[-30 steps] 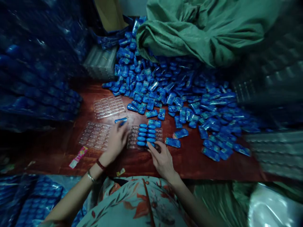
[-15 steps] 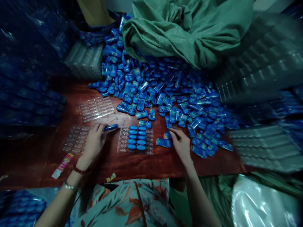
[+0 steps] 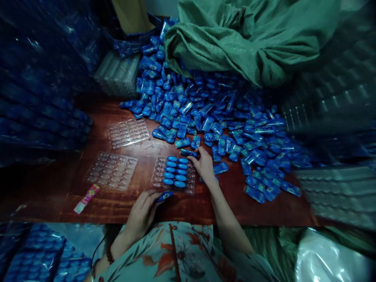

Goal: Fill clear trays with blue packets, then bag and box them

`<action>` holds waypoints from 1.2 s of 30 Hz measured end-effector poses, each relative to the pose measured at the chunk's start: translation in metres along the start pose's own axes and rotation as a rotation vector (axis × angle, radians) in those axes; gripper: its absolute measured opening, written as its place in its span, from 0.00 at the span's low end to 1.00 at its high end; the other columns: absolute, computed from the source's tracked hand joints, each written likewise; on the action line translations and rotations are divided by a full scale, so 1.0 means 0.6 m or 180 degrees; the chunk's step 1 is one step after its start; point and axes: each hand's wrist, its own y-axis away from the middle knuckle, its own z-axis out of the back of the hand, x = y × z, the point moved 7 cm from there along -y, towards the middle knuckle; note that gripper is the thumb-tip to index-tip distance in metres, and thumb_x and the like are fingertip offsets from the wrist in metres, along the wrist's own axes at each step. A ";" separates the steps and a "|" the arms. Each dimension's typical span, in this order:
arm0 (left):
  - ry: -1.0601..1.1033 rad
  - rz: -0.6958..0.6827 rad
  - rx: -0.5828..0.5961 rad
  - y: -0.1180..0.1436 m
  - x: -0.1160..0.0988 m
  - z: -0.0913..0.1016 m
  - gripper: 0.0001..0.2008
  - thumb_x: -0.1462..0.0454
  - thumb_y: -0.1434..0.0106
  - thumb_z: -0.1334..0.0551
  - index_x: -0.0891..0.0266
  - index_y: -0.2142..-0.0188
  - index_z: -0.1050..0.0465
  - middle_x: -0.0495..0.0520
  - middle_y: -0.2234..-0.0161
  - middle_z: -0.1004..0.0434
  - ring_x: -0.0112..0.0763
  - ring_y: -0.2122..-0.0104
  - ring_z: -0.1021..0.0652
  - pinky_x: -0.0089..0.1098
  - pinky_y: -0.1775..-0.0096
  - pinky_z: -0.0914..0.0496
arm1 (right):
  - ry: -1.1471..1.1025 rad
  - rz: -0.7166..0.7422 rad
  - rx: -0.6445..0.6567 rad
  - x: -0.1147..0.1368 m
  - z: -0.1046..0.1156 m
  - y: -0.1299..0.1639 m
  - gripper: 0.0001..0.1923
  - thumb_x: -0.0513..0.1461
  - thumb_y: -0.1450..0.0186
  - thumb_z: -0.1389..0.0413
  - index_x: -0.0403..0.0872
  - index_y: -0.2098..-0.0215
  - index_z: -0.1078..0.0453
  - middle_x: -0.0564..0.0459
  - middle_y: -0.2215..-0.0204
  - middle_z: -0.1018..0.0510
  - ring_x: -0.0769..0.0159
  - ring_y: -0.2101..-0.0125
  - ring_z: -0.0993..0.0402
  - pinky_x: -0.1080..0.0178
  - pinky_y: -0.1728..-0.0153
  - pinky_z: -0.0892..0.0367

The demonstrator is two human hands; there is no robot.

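Observation:
My left hand (image 3: 143,209) is closed on a small blue packet (image 3: 165,196), which sticks out from its fingertips just below the filled tray. My right hand (image 3: 203,166) pinches the end of another blue packet (image 3: 188,153) at that tray's upper right edge. Between the hands lies a clear plastic blister tray (image 3: 158,172) with two columns of glossy blue oval pieces (image 3: 173,170) in its middle. Its outer cavities hold no blue pieces. Under and beside my right wrist, a loose packet (image 3: 220,168) rests on the table.
Bare clear trays (image 3: 113,171) lie to the left, near a pink strip (image 3: 86,199). A large heap of blue packets (image 3: 202,109) spreads across the back, below a green cloth sack (image 3: 241,43). Stacked clear trays (image 3: 337,192) flank the right side of the brown table (image 3: 117,209).
My left hand has come down and right with its packet, off the left tray. My right hand has moved left and up onto the packet above the tray. The view has shifted slightly.

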 end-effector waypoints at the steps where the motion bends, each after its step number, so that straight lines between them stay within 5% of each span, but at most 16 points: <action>1: -0.0045 -0.0125 0.0025 -0.002 -0.002 -0.002 0.14 0.71 0.35 0.46 0.61 0.51 0.35 0.57 0.57 0.27 0.32 0.57 0.26 0.33 0.55 0.29 | -0.0338 -0.0019 -0.0152 -0.008 0.010 0.010 0.12 0.47 0.40 0.44 0.47 0.66 0.35 0.52 0.70 0.27 0.63 0.69 0.32 0.62 0.67 0.37; 5: -0.0136 -0.0416 -0.0043 -0.017 -0.002 0.006 0.14 0.72 0.37 0.43 0.63 0.51 0.34 0.57 0.59 0.26 0.31 0.60 0.25 0.31 0.57 0.29 | -0.1383 -0.0650 -0.0600 -0.062 0.044 0.061 0.17 0.49 0.43 0.42 0.48 0.62 0.37 0.59 0.76 0.31 0.68 0.77 0.32 0.66 0.75 0.36; 8: -0.0205 -0.0384 -0.0110 -0.024 0.008 0.010 0.14 0.70 0.38 0.41 0.64 0.51 0.35 0.57 0.61 0.26 0.31 0.61 0.25 0.31 0.58 0.29 | -0.2020 -0.1114 -0.0548 -0.095 0.049 0.088 0.24 0.49 0.44 0.41 0.49 0.54 0.39 0.62 0.77 0.33 0.70 0.81 0.32 0.67 0.80 0.37; 12: -0.0292 -0.0475 -0.0062 -0.018 0.015 0.004 0.15 0.72 0.37 0.43 0.63 0.51 0.35 0.57 0.60 0.26 0.31 0.61 0.26 0.32 0.57 0.29 | -0.2268 -0.1223 -0.0456 -0.100 0.068 0.111 0.23 0.49 0.48 0.38 0.48 0.59 0.37 0.58 0.74 0.29 0.69 0.77 0.28 0.67 0.78 0.34; 19: -0.0416 -0.1018 0.0136 -0.012 0.008 -0.012 0.15 0.73 0.36 0.47 0.65 0.50 0.34 0.61 0.58 0.26 0.34 0.59 0.27 0.35 0.59 0.29 | -0.1346 0.0063 -0.0036 -0.005 0.072 0.206 0.07 0.40 0.40 0.42 0.50 0.62 0.29 0.52 0.67 0.24 0.66 0.68 0.26 0.64 0.68 0.28; 24: -0.0694 -0.1324 0.0296 -0.036 -0.016 -0.012 0.13 0.72 0.34 0.50 0.66 0.53 0.32 0.60 0.63 0.26 0.33 0.64 0.28 0.33 0.64 0.31 | -0.0477 0.1270 -0.0088 0.064 0.018 0.247 0.19 0.30 0.35 0.53 0.50 0.49 0.34 0.48 0.59 0.25 0.63 0.58 0.28 0.60 0.57 0.29; 31: -0.1034 -0.1354 0.0954 -0.050 -0.031 -0.029 0.14 0.73 0.36 0.51 0.63 0.55 0.31 0.58 0.62 0.28 0.35 0.62 0.29 0.36 0.58 0.31 | 0.1572 0.1906 0.0611 0.141 -0.023 0.229 0.19 0.27 0.40 0.53 0.41 0.53 0.32 0.46 0.68 0.27 0.60 0.68 0.32 0.59 0.68 0.30; 36: -0.1220 -0.1232 0.0836 -0.032 -0.028 -0.042 0.15 0.74 0.37 0.51 0.64 0.53 0.33 0.60 0.56 0.29 0.38 0.55 0.29 0.39 0.53 0.33 | 0.1968 0.2284 0.0653 0.180 -0.040 0.221 0.13 0.27 0.40 0.53 0.39 0.60 0.31 0.46 0.72 0.29 0.59 0.72 0.34 0.60 0.77 0.33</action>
